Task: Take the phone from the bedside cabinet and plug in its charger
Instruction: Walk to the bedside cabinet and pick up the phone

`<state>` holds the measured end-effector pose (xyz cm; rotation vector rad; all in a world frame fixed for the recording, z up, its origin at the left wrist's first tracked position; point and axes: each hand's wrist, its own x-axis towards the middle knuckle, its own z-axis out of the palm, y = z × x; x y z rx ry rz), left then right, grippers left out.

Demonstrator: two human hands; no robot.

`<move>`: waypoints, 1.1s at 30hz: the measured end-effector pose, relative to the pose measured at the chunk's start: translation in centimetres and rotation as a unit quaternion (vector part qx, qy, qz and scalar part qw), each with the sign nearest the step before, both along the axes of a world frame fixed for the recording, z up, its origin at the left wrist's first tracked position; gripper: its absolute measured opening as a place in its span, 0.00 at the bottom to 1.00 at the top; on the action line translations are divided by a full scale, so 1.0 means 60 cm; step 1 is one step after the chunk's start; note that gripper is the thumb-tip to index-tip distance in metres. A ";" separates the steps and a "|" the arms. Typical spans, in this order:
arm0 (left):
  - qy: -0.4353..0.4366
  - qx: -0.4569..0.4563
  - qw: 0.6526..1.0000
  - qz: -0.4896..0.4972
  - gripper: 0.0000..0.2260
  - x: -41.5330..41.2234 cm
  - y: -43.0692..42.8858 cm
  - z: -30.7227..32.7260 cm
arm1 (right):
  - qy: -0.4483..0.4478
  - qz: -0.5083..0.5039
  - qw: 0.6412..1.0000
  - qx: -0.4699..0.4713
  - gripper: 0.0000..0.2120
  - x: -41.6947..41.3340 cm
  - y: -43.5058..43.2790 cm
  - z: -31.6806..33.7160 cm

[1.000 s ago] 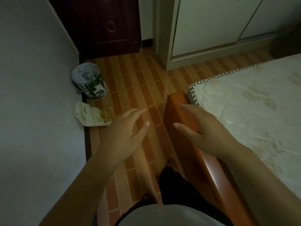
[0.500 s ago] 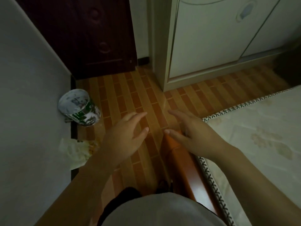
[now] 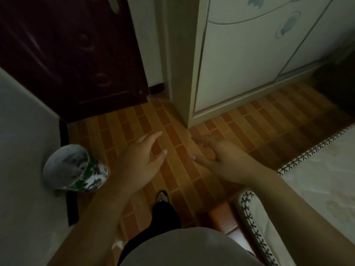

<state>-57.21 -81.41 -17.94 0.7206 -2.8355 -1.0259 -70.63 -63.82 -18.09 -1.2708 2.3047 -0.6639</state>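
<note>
No phone, charger or bedside cabinet shows in the head view. My left hand (image 3: 142, 160) hovers over the orange brick-pattern floor, palm down, fingers apart and holding nothing. My right hand (image 3: 222, 158) hangs beside it, a little to the right, also spread and holding nothing. Both forearms reach forward from the bottom of the frame. One foot (image 3: 162, 196) and a dark trouser leg show below the hands.
A dark red door (image 3: 63, 54) closes the far left. A pale wardrobe (image 3: 249, 60) stands ahead on the right. A green-and-white bin (image 3: 75, 167) sits against the left wall (image 3: 23, 169). The bed's mattress (image 3: 317, 189) and orange frame corner (image 3: 224, 217) lie at the right.
The view has moved forward past the bed's corner toward the door. My right hand has left the orange bed frame and now hangs over the floor. The bin has slid nearer.
</note>
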 end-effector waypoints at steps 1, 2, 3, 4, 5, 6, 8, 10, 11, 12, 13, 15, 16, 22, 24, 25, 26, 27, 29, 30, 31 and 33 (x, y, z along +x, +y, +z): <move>-0.003 -0.003 1.000 -0.016 0.23 -0.033 -0.030 0.003 | 0.000 -0.021 1.000 0.002 0.28 -0.025 -0.022 0.002; -0.011 -0.003 0.999 -0.031 0.23 -0.063 -0.055 0.006 | -0.006 -0.039 0.999 0.005 0.26 -0.046 -0.042 0.002; -0.018 0.001 0.999 -0.047 0.23 -0.090 -0.078 0.008 | -0.015 -0.057 0.998 0.005 0.25 -0.066 -0.059 0.002; -0.019 0.004 0.998 -0.067 0.23 -0.119 -0.100 0.008 | -0.020 -0.074 0.997 0.001 0.24 -0.087 -0.074 0.001; -0.022 0.008 0.996 -0.087 0.23 -0.149 -0.121 0.009 | -0.024 -0.092 0.995 0.000 0.24 -0.106 -0.086 0.000; -0.027 0.012 0.994 -0.103 0.23 -0.177 -0.136 0.009 | -0.030 -0.109 0.994 0.000 0.24 -0.123 -0.094 0.000; -0.036 0.023 0.991 -0.130 0.23 -0.234 -0.154 0.008 | -0.036 -0.147 0.988 -0.005 0.25 -0.152 -0.098 -0.003; -0.047 0.035 0.984 -0.167 0.23 -0.289 -0.153 0.004 | -0.035 -0.184 0.982 -0.008 0.24 -0.181 -0.088 -0.005; -0.055 0.038 0.979 -0.193 0.23 -0.315 -0.147 0.002 | -0.037 -0.202 0.979 -0.007 0.24 -0.194 -0.079 -0.005; -0.059 0.039 0.972 -0.222 0.22 -0.343 -0.140 -0.001 | -0.040 -0.224 0.974 -0.005 0.24 -0.210 -0.069 -0.004; -0.063 0.038 0.965 -0.253 0.22 -0.373 -0.130 -0.003 | -0.041 -0.246 0.968 -0.003 0.24 -0.226 -0.057 -0.003; -0.063 0.035 0.948 -0.309 0.21 -0.436 -0.108 -0.007 | -0.035 -0.290 0.956 0.000 0.25 -0.263 -0.031 -0.003; -0.060 0.031 0.940 -0.335 0.20 -0.471 -0.095 -0.010 | -0.034 -0.310 0.950 -0.003 0.25 -0.284 -0.017 -0.004; -0.035 -0.028 0.899 -0.436 0.19 -0.717 0.011 -0.024 | -0.031 -0.399 0.916 -0.014 0.28 -0.451 0.078 -0.017; -0.029 -0.030 0.889 -0.455 0.19 -0.811 0.057 -0.023 | -0.031 -0.418 0.908 -0.005 0.27 -0.524 0.118 -0.013; -0.026 -0.028 0.885 -0.464 0.19 -0.857 0.084 -0.020 | -0.029 -0.425 0.905 -0.001 0.26 -0.560 0.139 -0.008; -0.023 -0.025 0.879 -0.475 0.19 -0.901 0.110 -0.015 | -0.026 -0.432 0.901 0.003 0.26 -0.594 0.162 -0.001; -0.019 -0.018 0.873 -0.486 0.18 -0.943 0.137 -0.009 | -0.023 -0.441 0.897 0.006 0.26 -0.627 0.185 0.008; -0.008 -0.006 0.864 -0.503 0.18 -1.023 0.186 0.004 | -0.012 -0.457 0.890 0.005 0.25 -0.691 0.230 0.024; -0.001 -0.002 0.863 -0.506 0.18 -1.061 0.205 0.011 | -0.006 -0.462 0.887 0.004 0.25 -0.721 0.250 0.031; 0.006 0.001 0.863 -0.505 0.18 -1.097 0.221 0.017 | -0.002 -0.467 0.884 0.003 0.25 -0.750 0.267 0.038; 0.016 0.006 0.865 -0.501 0.17 -1.161 0.245 0.026 | 0.002 -0.473 0.881 -0.005 0.24 -0.805 0.294 0.049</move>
